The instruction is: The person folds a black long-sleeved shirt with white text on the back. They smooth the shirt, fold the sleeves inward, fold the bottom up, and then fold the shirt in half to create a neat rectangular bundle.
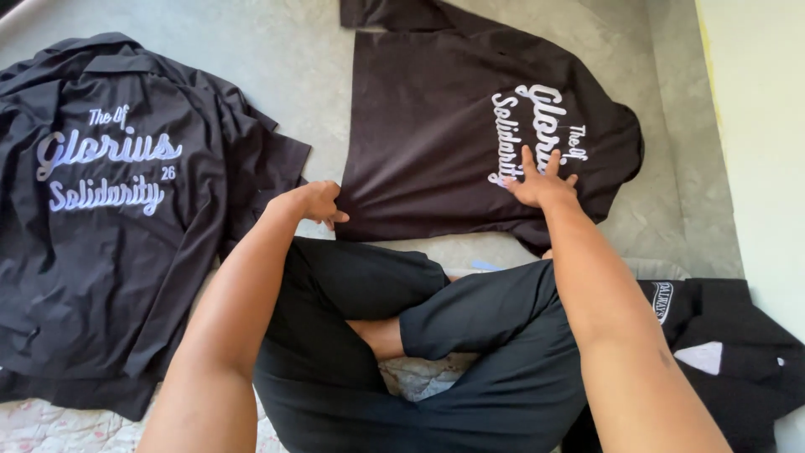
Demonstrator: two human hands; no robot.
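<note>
The person sits cross-legged on the grey floor (277, 59), and a dark brown shirt (436, 126) lies spread flat on the floor just in front of the knees. The shirt is face down, so its back with the white script lettering looks up. Its long axis runs left to right in the head view: the collar end points to the right, and the hem is at the left side. One sleeve goes away from the person at the top edge of the picture.

The left hand (317, 203) is closed on the near left corner of the shirt, at the hem, with the fingers curled around the cloth edge. The right hand (541, 183) is open and lies flat on the shirt, fingers spread, right on the lettering near the collar end. It seems this flat hand presses the cloth down so it does not slide, while the other hand keeps the corner tight.

On the left, well apart from the hands, a pile of black shirts (109, 218) lies with the same kind of white lettering on top. At the right, beside the person's knee, there is a folded black garment (729, 352) with a small white patch.
</note>
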